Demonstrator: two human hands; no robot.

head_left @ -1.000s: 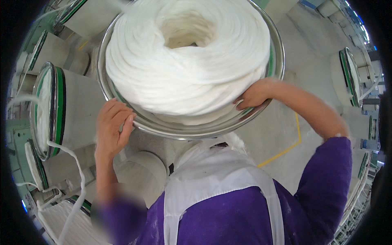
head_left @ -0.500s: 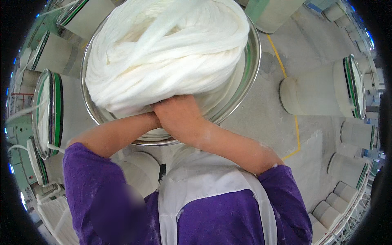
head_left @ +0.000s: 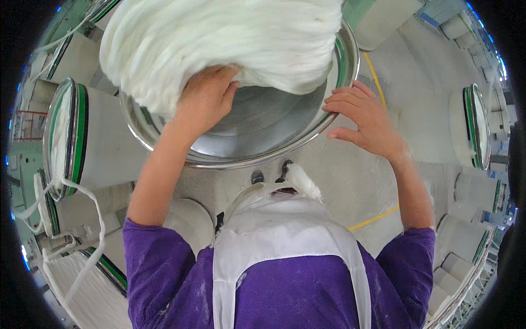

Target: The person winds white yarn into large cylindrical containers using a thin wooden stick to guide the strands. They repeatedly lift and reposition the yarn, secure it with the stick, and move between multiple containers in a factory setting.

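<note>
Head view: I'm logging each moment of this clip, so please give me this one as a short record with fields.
Setting: mill floor with tall white cans standing around
Main thing: large round metal can, green band at its rim
Contents: white fibre sliver coil, tilted up off the can's shiny inner plate
Left hand: pressed under the coil's near edge, lifting it
Right hand: open, fingers spread, at the can's right rim
Clothing: purple shirt, white apron
Nearby: neighbouring can with sliver trailing out

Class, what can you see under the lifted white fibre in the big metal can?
Under the white fibre lies the can's bare grey metal plate. The left hand props the fibre up. The far part of the plate stays hidden beneath it.
</note>
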